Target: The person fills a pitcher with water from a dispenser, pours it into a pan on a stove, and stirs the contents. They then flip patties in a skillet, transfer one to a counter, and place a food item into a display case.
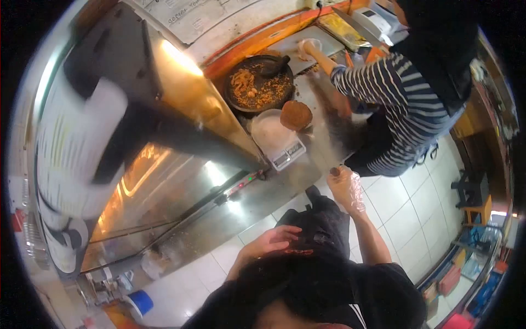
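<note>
Since food presumably wants clean handling, the clear-gloved right hand [347,190] pinches a small dark piece [335,171]; the bare left hand [272,241] rests open.

**Warm glare on steel, a strong fisheye bend**

We see a rather dim scene under warm, orange-tinted light. It burns out in white patches on the slanted steel panel [181,60] and glints along the steel counter [257,203]. A pale shape [76,142] at the left is smeared by motion blur. The gloved hand [346,189] carries a soft sheen and looks slightly unsharp. The tiled floor [405,214] is evenly lit. Straight lines bow towards the rim, and black vignette fills every corner.
</note>
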A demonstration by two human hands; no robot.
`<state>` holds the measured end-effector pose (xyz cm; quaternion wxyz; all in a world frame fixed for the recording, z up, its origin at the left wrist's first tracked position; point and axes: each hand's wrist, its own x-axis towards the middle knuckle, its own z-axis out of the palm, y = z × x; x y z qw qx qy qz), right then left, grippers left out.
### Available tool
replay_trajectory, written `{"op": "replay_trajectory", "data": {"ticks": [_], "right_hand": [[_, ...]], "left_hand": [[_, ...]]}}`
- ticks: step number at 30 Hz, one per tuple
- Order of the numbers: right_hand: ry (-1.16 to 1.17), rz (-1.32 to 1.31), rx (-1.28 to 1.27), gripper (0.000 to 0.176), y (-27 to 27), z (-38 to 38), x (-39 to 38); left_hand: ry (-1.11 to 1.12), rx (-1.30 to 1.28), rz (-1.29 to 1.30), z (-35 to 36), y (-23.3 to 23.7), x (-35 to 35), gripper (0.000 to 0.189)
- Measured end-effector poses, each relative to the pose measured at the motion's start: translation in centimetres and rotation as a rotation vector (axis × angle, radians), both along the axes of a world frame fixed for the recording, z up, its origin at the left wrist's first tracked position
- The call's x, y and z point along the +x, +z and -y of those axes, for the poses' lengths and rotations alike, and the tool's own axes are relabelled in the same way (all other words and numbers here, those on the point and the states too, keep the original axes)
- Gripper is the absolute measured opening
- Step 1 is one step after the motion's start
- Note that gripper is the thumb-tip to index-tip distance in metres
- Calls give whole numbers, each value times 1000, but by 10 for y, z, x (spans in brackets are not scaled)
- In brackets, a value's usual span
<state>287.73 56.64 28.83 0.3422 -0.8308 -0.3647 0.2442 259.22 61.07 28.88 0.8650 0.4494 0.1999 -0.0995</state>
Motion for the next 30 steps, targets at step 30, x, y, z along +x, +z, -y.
{"op": "replay_trajectory", "data": {"ticks": [30], "right_hand": [[67,204,-108,22,-100,-414,211]], "left_hand": [[1109,-23,-930,166,-169,-63,41]]}}
